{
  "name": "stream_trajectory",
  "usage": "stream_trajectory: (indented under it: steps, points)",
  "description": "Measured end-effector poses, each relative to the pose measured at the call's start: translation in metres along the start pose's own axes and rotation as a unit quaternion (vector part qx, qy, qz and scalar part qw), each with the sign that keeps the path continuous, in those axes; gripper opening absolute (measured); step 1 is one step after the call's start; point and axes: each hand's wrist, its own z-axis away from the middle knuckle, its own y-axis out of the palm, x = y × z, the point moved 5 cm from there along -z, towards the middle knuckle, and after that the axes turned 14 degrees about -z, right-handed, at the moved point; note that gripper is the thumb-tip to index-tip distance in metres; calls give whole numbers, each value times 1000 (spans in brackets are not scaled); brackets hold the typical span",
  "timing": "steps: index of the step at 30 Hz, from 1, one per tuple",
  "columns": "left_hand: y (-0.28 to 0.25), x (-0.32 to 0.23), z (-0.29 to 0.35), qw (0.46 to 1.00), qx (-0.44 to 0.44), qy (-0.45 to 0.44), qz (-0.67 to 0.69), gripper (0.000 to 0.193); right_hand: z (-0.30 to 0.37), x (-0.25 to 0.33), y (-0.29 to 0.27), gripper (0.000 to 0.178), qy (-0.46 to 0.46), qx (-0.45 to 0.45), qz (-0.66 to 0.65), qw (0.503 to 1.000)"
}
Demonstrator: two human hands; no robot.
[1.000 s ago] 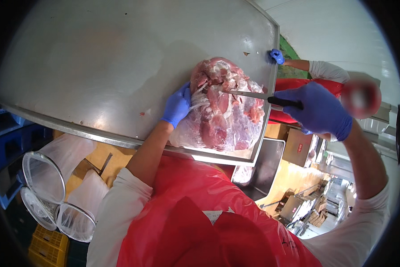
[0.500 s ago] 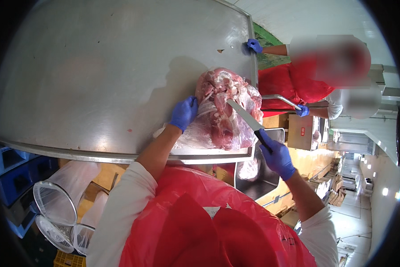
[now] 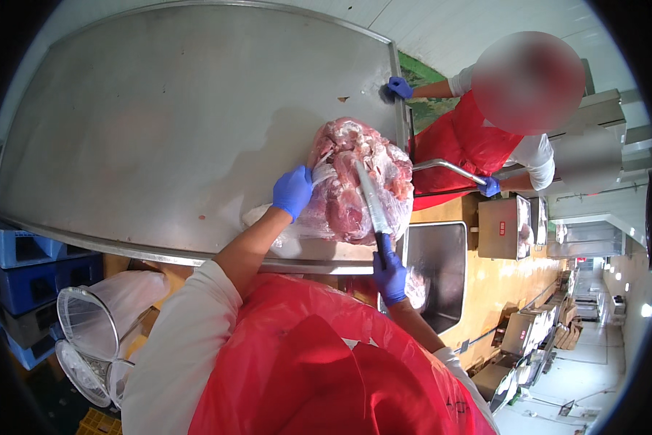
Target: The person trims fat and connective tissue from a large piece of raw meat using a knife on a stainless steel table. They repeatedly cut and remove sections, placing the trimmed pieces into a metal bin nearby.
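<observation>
A large lump of raw meat (image 3: 344, 206), partly covered in clear plastic film (image 3: 308, 225), lies at the near right end of the steel table. My left hand (image 3: 293, 193), in a blue glove, is closed on the film at the meat's left side. In my right hand (image 3: 389, 275), also gloved, is a long knife (image 3: 371, 199) with a black handle, its blade lying over the top of the meat and pointing away from me. Whether the tip is in the meat or only on it, I cannot tell.
Along the steel table (image 3: 195, 94) runs a raised rim. Across the right edge stands a person in a red apron (image 3: 485, 130), one gloved hand on the table corner, the other on a metal handle (image 3: 449, 165). A steel bin (image 3: 442, 268) is at right; blue pallets (image 3: 43, 279) stand at lower left.
My right hand has moved left and nearer to me, and the knife has swung to point more straight ahead. My left hand stays at the film. The view has shifted slightly.
</observation>
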Motion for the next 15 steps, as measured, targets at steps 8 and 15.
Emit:
stream_trajectory:
  steps: [8, 15]
  points:
    - [10, -18, -20, 966, 105, -109, 211, 53, -2, 86, -79, 56, 42, 55, -35, 997]
    - [41, -30, -5, 794, 250, -58, 551, 34, -120, 167, -119, 40, -47, 200, 272, 940]
